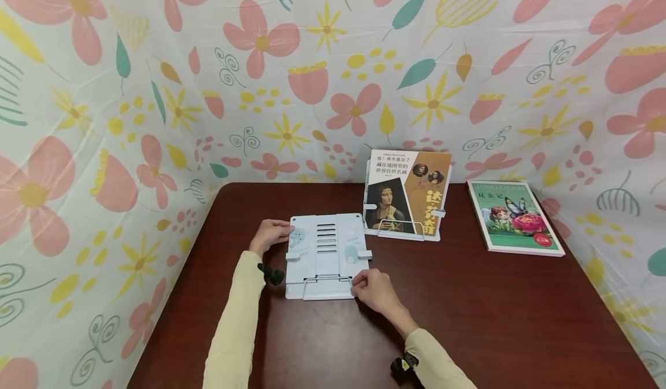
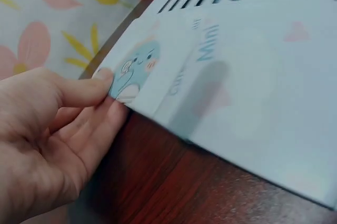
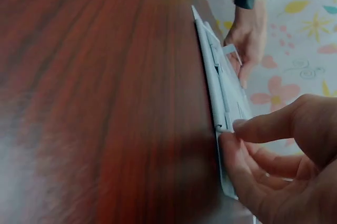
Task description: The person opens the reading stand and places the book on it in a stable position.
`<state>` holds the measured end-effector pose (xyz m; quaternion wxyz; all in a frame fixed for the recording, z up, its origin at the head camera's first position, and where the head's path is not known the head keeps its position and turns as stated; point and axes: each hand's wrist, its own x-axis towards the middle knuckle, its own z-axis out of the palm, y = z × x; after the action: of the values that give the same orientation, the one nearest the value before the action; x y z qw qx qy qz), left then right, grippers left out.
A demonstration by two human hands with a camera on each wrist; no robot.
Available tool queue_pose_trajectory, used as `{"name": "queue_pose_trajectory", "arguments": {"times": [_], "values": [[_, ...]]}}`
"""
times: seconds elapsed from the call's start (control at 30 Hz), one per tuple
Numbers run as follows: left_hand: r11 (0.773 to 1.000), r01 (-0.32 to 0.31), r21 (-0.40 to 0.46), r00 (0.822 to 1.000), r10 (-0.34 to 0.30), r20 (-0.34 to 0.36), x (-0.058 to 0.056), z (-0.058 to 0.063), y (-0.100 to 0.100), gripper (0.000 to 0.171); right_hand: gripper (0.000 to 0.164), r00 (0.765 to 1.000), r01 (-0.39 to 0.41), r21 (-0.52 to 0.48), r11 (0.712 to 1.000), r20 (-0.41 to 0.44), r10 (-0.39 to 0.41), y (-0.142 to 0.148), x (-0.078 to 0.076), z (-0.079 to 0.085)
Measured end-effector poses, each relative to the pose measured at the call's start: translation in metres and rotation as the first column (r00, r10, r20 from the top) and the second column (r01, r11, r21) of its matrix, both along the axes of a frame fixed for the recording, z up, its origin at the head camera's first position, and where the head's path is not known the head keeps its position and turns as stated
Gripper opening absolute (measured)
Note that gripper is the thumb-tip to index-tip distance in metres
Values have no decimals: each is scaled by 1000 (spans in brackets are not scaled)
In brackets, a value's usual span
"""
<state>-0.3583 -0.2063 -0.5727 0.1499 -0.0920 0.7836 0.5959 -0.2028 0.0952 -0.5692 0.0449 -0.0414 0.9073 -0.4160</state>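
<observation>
A pale blue-white book stand (image 1: 302, 269) with dark slots, cartoon prints and two side clips lies nearly flat on the table. My left hand (image 1: 269, 236) pinches its left edge near the upper corner. In the left wrist view, thumb and fingers of the left hand (image 2: 47, 124) grip the stand (image 2: 253, 92) beside a blue cartoon figure. At the lower right corner, my right hand (image 1: 376, 289) pinches the end of the front ledge, by the wire page holder. The right wrist view shows the right hand's (image 3: 284, 155) thumb and index finger closed on that ledge end.
Behind and to the right, a second book stand (image 1: 368, 232) holds up a book with a portrait cover (image 1: 408, 175). A green-covered book (image 1: 515, 217) lies at the far right of the dark wooden table (image 1: 447, 308). Flower-patterned cloth (image 1: 312, 123) hangs along the back and sides.
</observation>
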Motion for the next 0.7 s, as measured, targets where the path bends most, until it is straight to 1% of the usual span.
{"name": "queue_pose_trajectory", "arguments": {"times": [0.07,0.2,0.37,0.53,0.7], "values": [[1000,-9,9,1000,9,28,-3,0,-1,42,6,1000,20,35,999,0,-20,-4,-2,2],[1000,-7,22,998,6,59,-6,0,-4,42,8,999,31,61,998,-7,-31,-8,-6,2],[999,-25,35,997,23,70,-6,0,-6,40,8,999,13,69,998,-37,-10,-9,-6,1],[999,-37,39,997,34,71,-5,-3,-5,41,9,997,-7,74,997,-74,13,-9,-4,0],[997,-54,54,995,50,84,-5,-5,-4,40,12,993,-28,51,998,-109,33,-6,-1,-4]]}}
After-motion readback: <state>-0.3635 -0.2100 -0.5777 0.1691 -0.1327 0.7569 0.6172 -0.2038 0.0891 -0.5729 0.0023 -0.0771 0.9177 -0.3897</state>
